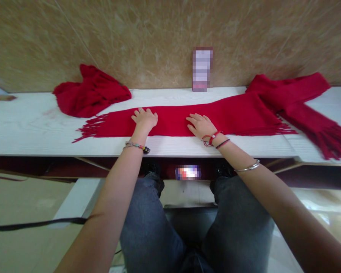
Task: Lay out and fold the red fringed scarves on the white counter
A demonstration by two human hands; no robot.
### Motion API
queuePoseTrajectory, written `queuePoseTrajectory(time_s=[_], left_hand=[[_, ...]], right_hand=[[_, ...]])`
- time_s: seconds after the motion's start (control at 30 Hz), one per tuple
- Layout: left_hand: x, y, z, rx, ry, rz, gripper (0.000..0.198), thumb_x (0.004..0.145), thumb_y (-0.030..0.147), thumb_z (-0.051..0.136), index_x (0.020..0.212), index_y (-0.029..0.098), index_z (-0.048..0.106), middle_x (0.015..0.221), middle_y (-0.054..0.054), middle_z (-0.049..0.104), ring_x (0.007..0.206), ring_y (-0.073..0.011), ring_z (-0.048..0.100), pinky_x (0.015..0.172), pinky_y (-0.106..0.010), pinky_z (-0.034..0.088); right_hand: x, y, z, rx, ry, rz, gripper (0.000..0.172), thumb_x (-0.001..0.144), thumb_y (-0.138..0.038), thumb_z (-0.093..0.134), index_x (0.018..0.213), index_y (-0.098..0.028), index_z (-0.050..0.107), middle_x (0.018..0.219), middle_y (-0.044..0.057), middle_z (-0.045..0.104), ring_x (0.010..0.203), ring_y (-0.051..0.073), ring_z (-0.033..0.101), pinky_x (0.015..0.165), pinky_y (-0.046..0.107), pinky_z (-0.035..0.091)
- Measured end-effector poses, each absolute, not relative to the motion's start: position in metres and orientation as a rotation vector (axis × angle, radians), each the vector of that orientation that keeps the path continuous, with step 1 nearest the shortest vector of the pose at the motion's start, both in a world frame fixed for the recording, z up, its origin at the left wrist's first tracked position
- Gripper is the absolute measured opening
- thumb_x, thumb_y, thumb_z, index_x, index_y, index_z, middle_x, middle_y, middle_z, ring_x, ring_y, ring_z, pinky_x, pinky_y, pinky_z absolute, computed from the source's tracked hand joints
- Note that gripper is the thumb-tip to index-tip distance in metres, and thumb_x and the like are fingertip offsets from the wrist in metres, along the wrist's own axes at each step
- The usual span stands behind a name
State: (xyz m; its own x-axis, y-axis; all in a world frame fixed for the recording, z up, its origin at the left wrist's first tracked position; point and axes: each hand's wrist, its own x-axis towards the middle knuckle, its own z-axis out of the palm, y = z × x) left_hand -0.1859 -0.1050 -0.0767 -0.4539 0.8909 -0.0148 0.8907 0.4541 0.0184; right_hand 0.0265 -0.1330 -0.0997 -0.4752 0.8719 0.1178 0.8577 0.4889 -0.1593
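Note:
A red scarf (170,119) with fringed ends lies stretched out along the white table. Resting flat on its left part, fingers spread, is my left hand (144,119). My right hand (200,124) lies open on the middle of the same scarf, palm down. On the left, close to the fringe, a bunched-up red cloth (92,94) sits in a loose heap. Another red scarf (298,96) is crossed over itself at the right, its fringe near the table's front edge. Whether it overlaps or joins the middle scarf I cannot tell.
The white table (34,125) is narrow and runs along a brown marbled wall (147,41). A blurred-out upright object (202,70) stands at the back against the wall. Below the front edge are my knees, and a black cable (36,223) crosses at the lower left.

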Motion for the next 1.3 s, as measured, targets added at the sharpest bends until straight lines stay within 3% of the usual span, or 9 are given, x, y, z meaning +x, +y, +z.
queuePoseTrajectory(time_s=[0.2, 0.37, 0.43, 0.57, 0.73, 1.0, 1.07, 1.17, 1.3], left_hand=[[-0.195, -0.110, -0.075, 1.653, 2.714, 0.049, 0.054, 0.088, 0.040, 0.034, 0.128, 0.007, 0.051, 0.142, -0.024, 0.036, 0.127, -0.0384, 0.036, 0.100, -0.054, 0.033], [-0.202, -0.113, -0.078, 2.003, 2.470, 0.098, 0.050, 0.089, 0.037, 0.034, 0.135, 0.020, 0.044, 0.147, -0.016, 0.029, 0.133, -0.0373, 0.026, 0.102, -0.057, 0.031], [-0.203, -0.108, -0.080, 2.203, 2.304, 0.154, 0.047, 0.089, 0.029, 0.033, 0.134, 0.022, 0.046, 0.146, -0.013, 0.029, 0.134, -0.0333, 0.026, 0.103, -0.052, 0.032], [-0.194, -0.097, -0.083, 2.526, 1.923, 0.214, 0.043, 0.086, 0.016, 0.032, 0.123, 0.017, 0.055, 0.123, -0.012, 0.050, 0.115, -0.0216, 0.048, 0.102, -0.035, 0.037], [-0.188, -0.098, -0.084, 2.266, 2.142, 0.111, 0.043, 0.091, 0.034, 0.030, 0.128, 0.025, 0.049, 0.133, -0.013, 0.045, 0.121, -0.0330, 0.043, 0.095, -0.053, 0.039], [-0.195, -0.095, -0.084, 1.775, 2.500, -0.045, 0.061, 0.090, 0.050, 0.022, 0.144, 0.022, 0.031, 0.151, -0.017, 0.022, 0.135, -0.0451, 0.020, 0.102, -0.065, 0.020], [-0.192, -0.097, -0.084, 1.877, 2.479, -0.007, 0.059, 0.091, 0.046, 0.025, 0.144, 0.021, 0.031, 0.152, -0.015, 0.021, 0.138, -0.0429, 0.014, 0.105, -0.063, 0.016], [-0.181, -0.101, -0.083, 2.330, 2.147, 0.099, 0.051, 0.092, 0.035, 0.030, 0.142, 0.025, 0.035, 0.154, -0.007, 0.018, 0.141, -0.0322, 0.012, 0.110, -0.052, 0.019], [-0.165, -0.105, -0.084, 2.431, 1.768, -0.099, 0.051, 0.094, 0.037, 0.023, 0.145, 0.029, 0.025, 0.156, -0.001, 0.011, 0.143, -0.0244, 0.007, 0.112, -0.048, 0.015]], right_hand=[[0.027, -0.133, -0.100, -1.489, -2.540, 0.116, 0.046, 0.092, -0.030, 0.036, 0.135, -0.017, 0.047, 0.145, 0.008, 0.040, 0.133, 0.023, 0.034, 0.109, 0.044, 0.026], [0.027, -0.132, -0.102, -1.476, -2.532, 0.115, 0.046, 0.092, -0.030, 0.036, 0.134, -0.017, 0.048, 0.144, 0.008, 0.041, 0.133, 0.024, 0.034, 0.109, 0.045, 0.025], [0.027, -0.131, -0.102, -1.477, -2.533, 0.116, 0.046, 0.092, -0.030, 0.036, 0.134, -0.017, 0.048, 0.144, 0.008, 0.041, 0.133, 0.024, 0.035, 0.109, 0.045, 0.026], [0.027, -0.131, -0.103, -1.475, -2.538, 0.109, 0.046, 0.092, -0.030, 0.036, 0.134, -0.017, 0.048, 0.144, 0.009, 0.041, 0.133, 0.024, 0.035, 0.108, 0.045, 0.026], [0.027, -0.130, -0.104, -1.482, -2.524, 0.110, 0.045, 0.092, -0.029, 0.036, 0.134, -0.017, 0.048, 0.144, 0.009, 0.042, 0.133, 0.024, 0.035, 0.108, 0.046, 0.025], [0.027, -0.131, -0.103, -1.486, -2.527, 0.119, 0.046, 0.092, -0.030, 0.036, 0.135, -0.017, 0.047, 0.144, 0.008, 0.041, 0.133, 0.024, 0.034, 0.108, 0.045, 0.026], [0.027, -0.131, -0.103, -1.490, -2.529, 0.113, 0.046, 0.092, -0.030, 0.036, 0.135, -0.017, 0.047, 0.144, 0.008, 0.041, 0.134, 0.024, 0.034, 0.109, 0.045, 0.026], [0.027, -0.131, -0.102, -1.498, -2.538, 0.083, 0.046, 0.092, -0.030, 0.035, 0.134, -0.018, 0.047, 0.144, 0.008, 0.041, 0.133, 0.024, 0.035, 0.108, 0.045, 0.027], [0.027, -0.132, -0.101, -1.493, -2.545, 0.069, 0.046, 0.092, -0.030, 0.035, 0.135, -0.017, 0.047, 0.144, 0.009, 0.041, 0.132, 0.024, 0.036, 0.108, 0.045, 0.027]])
